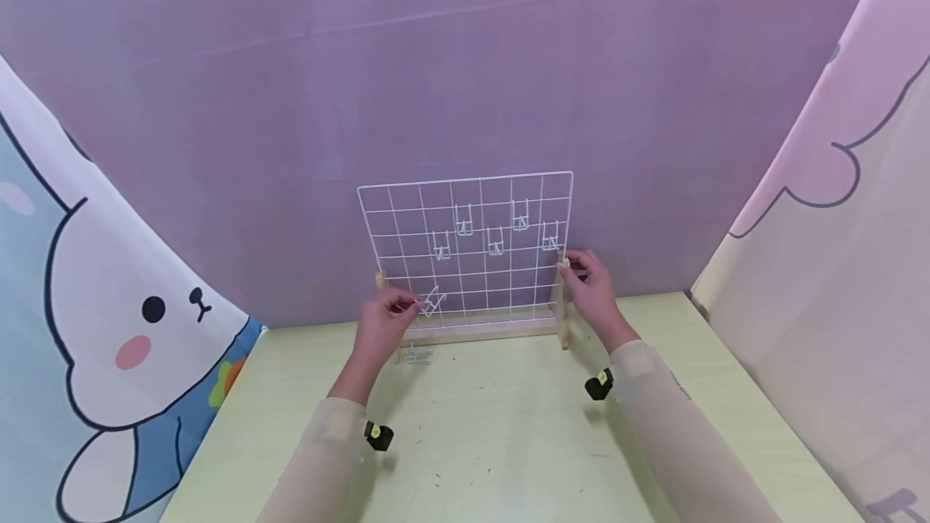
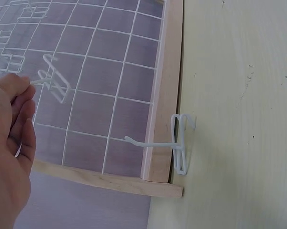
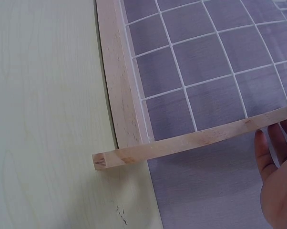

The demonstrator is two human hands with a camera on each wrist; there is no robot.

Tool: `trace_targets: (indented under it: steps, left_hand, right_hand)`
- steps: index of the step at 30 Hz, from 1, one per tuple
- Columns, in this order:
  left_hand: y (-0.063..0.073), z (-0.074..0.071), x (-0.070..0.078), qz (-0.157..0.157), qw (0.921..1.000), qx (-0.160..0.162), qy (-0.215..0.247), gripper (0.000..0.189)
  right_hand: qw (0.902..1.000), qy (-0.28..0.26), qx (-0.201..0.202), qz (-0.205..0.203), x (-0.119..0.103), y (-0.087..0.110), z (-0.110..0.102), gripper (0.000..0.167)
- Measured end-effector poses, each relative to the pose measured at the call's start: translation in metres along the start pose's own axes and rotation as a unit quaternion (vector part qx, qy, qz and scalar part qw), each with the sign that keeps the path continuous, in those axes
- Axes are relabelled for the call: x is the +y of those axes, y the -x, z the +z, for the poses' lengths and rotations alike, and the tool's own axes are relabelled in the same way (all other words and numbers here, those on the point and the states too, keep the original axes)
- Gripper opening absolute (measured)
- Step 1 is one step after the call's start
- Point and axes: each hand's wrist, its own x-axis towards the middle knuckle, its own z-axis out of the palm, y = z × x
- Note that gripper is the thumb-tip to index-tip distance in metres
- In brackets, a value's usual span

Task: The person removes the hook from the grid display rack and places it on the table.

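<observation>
A white wire grid (image 1: 465, 180) stands upright in a wooden base (image 1: 479, 331). My left hand (image 1: 385, 321) pinches the prong of a white wire hook (image 2: 54, 81) between thumb and forefinger, close in front of the grid's lower left part. With my right hand (image 1: 592, 289) I hold the upper end of the right wooden post (image 3: 200, 138), beside the grid's edge. Several similar white hooks (image 1: 463, 220) hang from the grid's middle and upper right. Another loose hook (image 2: 179, 145) lies on the table at the base's left front.
Behind the rack rises a purple cloth backdrop (image 1: 465, 87). The pale wooden table (image 1: 508, 426) carries small dark specks. A cartoon-printed cloth (image 1: 145, 370) borders the left side, and a pale printed cloth (image 1: 821, 305) the right.
</observation>
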Motion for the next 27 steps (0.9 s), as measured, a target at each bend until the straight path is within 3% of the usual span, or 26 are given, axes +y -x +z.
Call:
trace_targets:
  steps: [14,27]
  left_hand:
    - [0.002,0.008,-0.005,-0.005,0.9997,-0.025,0.001,0.009]
    - [0.002,0.016,-0.012,0.012,0.9994,-0.032,0.0,0.009]
  right_hand:
    - [1.0,0.001,-0.005,0.006,-0.003,0.0,0.0,0.025]
    - [1.0,0.001,0.002,-0.002,-0.001,0.0,0.001,0.024]
